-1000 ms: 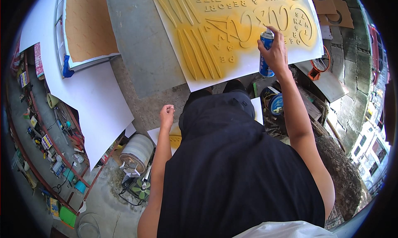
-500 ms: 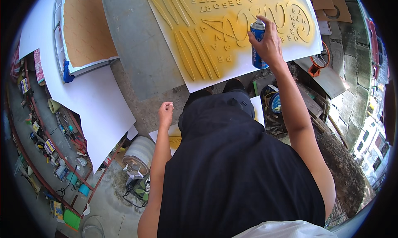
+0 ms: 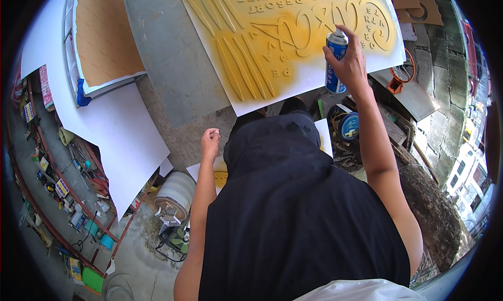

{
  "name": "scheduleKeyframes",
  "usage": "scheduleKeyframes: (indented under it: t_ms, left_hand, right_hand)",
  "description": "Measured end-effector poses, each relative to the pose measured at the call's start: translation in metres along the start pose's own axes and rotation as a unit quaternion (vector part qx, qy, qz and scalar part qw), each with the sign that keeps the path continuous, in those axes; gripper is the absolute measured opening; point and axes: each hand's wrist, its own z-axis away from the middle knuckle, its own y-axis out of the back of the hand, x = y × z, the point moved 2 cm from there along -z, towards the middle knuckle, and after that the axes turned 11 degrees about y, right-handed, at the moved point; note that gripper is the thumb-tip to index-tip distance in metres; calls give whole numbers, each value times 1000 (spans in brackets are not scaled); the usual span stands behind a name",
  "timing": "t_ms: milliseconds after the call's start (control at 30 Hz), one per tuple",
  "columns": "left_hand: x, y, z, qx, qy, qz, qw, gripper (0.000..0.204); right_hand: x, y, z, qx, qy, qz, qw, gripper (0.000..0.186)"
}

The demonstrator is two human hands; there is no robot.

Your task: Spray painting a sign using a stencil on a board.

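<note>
My right hand (image 3: 352, 65) grips a blue spray can (image 3: 336, 60) with a white top, the index finger on its nozzle. The can is upright above the near right part of a white sheet (image 3: 309, 90). Raised letters and long leaf-like strips (image 3: 245, 68) lie on that sheet, coated in golden yellow paint that fades to white at the edges. My left hand (image 3: 210, 141) hangs beside my waist, its fingers curled together; whether anything small is in them cannot be told.
A grey metal sheet (image 3: 170, 65) lies left of the painted one, then a brown-faced framed panel (image 3: 107, 36). Shelves with tools (image 3: 68, 180) line the far left. On the right are an orange hoop (image 3: 399, 83), a round blue-lidded tub (image 3: 349, 126) and a log (image 3: 432, 212).
My right hand has moved a little to the right and slightly nearer with the spray can. My left hand stays about where it was. The view has shifted slightly.
</note>
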Motion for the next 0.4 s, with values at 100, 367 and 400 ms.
scheduleKeyframes:
  t_ms: [100,367,400]
  left_hand:
    - [11,-1,0,-3,-29,-6,1000,18]
    - [2,3,3,4,-12,-14,1000,18]
    - [-3,4,2,1,-4,-17,1000,18]
  right_hand:
    - [-2,1,-7,13,-1,-16,1000,67]
    - [14,6,12,-16,-36,-22,999,67]
    - [15,5,13,-16,-36,-23,999,67]
